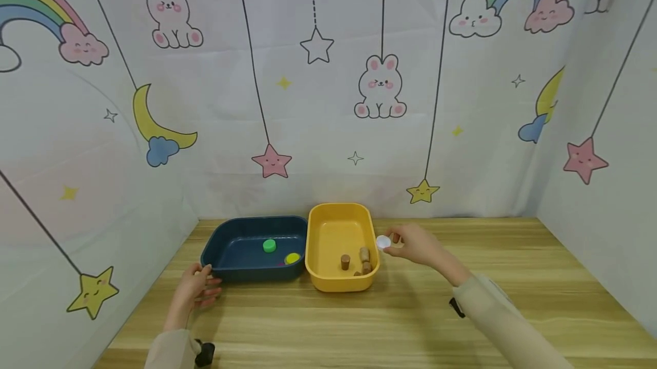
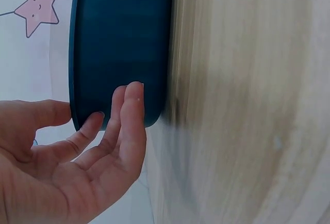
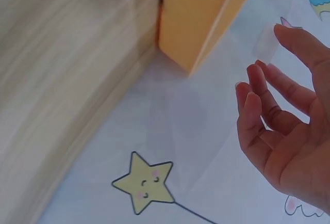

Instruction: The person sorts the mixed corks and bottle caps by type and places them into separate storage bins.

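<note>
Between thumb and finger, my right hand [image 1: 418, 246] pinches a small white round cap [image 1: 383, 243], just outside the right wall of the yellow tray [image 1: 336, 283]. In the right wrist view the white cap [image 3: 265, 44] is seen from its side, and the other fingers are loosely bent. My left hand [image 1: 194, 286] holds the near-left corner of the dark blue tray [image 1: 246, 275], its thumb at the rim and a fingertip against the outer wall [image 2: 118, 43]. Inside the blue tray lie a green cap [image 1: 269, 246] and a yellow cap [image 1: 292, 258]. Several brown corks [image 1: 345, 262] are in the yellow tray.
Both trays stand side by side on a wood-grain table [image 1: 328, 329], near its back edge. Behind and at the sides hangs a white cloth [image 1: 328, 129] printed with rabbits, stars and rainbows. A pinkish bit [image 1: 281, 264] shows low in the blue tray, mostly hidden.
</note>
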The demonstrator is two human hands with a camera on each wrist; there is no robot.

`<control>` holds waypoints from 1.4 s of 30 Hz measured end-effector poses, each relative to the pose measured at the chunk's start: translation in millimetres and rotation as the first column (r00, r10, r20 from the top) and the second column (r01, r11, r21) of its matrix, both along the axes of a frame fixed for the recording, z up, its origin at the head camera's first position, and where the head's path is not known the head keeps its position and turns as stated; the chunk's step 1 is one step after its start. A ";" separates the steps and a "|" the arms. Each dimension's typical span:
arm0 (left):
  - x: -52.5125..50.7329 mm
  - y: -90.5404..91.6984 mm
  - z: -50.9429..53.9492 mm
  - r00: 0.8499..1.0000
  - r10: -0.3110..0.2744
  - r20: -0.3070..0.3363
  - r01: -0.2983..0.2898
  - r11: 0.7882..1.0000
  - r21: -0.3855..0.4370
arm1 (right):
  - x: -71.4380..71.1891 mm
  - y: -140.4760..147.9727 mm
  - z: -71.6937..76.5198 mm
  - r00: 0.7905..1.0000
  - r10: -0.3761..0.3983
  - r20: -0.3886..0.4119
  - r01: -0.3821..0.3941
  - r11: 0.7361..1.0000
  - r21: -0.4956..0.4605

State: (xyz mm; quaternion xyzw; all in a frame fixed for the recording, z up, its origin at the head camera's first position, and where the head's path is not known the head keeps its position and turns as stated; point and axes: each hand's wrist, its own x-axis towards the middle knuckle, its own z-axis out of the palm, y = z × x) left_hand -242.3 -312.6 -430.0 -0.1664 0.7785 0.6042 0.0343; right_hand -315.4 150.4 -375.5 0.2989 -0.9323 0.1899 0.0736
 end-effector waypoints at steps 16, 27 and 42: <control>0.0 0.1 -0.5 1.000 0.011 0.013 -0.011 1.000 -0.003 | -7.0 -50.2 34.3 0.998 0.044 -0.035 -0.044 0.999 0.004; -0.3 2.0 2.5 1.000 0.015 0.005 -0.015 1.000 -0.003 | -12.1 -79.7 42.3 0.997 0.070 -0.019 -0.070 0.997 0.013; -3.0 -3.6 -3.4 1.000 0.010 0.010 -0.011 1.000 0.010 | -16.6 -130.7 45.4 0.993 0.086 0.077 -0.087 0.996 0.004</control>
